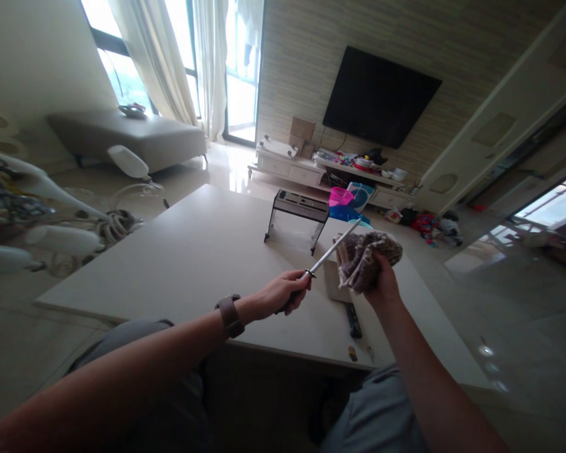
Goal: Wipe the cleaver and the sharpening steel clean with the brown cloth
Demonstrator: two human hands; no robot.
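Observation:
My left hand [287, 291] is wrapped round the dark handle of a honing steel [332, 250], whose bright rod points up and to the right. My right hand [383, 279] grips a bunched brown and white patterned cloth [370, 255] just beside the rod's upper end. Whether cloth and rod touch, I cannot tell. Under the cloth, a cleaver [353, 321] lies on the white table [193, 251], its black handle towards me and its blade partly hidden. Near the table's front edge is a small yellow and dark item [353, 353].
A dark-framed knife rack [299, 204] with slots on top stands at the table's far side. Beyond it are a pink basket [340, 196] and a cluttered low TV cabinet [283, 167]. White lamp shades [63, 240] crowd the left side.

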